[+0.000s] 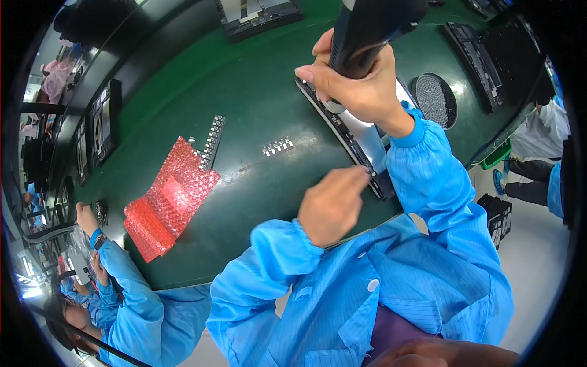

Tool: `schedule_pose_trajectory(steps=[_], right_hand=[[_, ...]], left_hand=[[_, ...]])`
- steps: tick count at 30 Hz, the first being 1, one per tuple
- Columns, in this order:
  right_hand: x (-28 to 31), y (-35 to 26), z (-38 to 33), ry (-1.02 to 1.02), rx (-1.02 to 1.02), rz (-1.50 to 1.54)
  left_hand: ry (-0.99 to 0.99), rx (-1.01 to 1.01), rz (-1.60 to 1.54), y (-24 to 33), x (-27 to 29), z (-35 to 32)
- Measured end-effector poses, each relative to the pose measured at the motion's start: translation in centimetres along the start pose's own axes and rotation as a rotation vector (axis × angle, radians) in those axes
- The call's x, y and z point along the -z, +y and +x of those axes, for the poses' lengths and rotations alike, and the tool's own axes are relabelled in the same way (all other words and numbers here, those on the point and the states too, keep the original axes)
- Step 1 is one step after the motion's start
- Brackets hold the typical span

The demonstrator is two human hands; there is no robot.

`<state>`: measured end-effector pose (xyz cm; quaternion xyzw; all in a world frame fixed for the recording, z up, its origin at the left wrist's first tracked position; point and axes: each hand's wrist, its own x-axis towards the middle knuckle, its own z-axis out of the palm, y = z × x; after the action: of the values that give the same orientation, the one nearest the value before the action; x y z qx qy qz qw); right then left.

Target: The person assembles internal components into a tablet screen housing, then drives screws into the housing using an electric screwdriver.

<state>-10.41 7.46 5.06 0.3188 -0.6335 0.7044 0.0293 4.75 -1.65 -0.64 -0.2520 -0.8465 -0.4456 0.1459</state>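
Note:
My right hand grips a thick black power screwdriver that points down at a flat open device, black-framed with a silver panel, lying on the green belt. The tool's tip sits near the device's far end, under my fingers. My left hand rests with fingers curled at the device's near edge, fingertips touching its black frame. Whether it pinches a small part is hidden. Both arms wear blue smock sleeves.
A red bubble-wrap sheet lies to the left, with two strips of small grey parts beside it. A round perforated tray sits right of the device. More open devices lie farther along the belt. A co-worker's hands work at the left.

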Motion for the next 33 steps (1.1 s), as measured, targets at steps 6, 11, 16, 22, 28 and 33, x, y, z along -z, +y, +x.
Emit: schedule_pose_trajectory(steps=[6, 11, 16, 22, 28, 33], right_hand=[[2.6, -3.3, 0.1, 0.117, 0.173, -0.034], [6.5, -5.0, -1.9, 0.174, 0.128, 0.139], [6.4, -5.3, -3.9, 0.215, 0.112, 0.315], [5.5, -3.8, -4.8, 0.085, -0.075, 0.336], [5.9, -3.3, -4.5, 0.046, -0.167, 0.301], [5.9, -3.9, -4.8, 0.028, -0.133, 0.378]], left_hand=[[-0.16, -0.084, 0.29, 2.3, -3.6, 1.2], [-0.368, -0.307, 0.358, -3.7, 0.7, 3.7], [-0.356, -0.385, 0.408, -10.3, 3.5, 10.8], [-0.114, -0.199, 0.525, -14.3, 0.5, 21.0], [-0.163, 0.153, 1.001, -16.0, 3.1, 24.3], [-0.388, 0.561, 1.285, -19.5, 11.3, 20.4]])
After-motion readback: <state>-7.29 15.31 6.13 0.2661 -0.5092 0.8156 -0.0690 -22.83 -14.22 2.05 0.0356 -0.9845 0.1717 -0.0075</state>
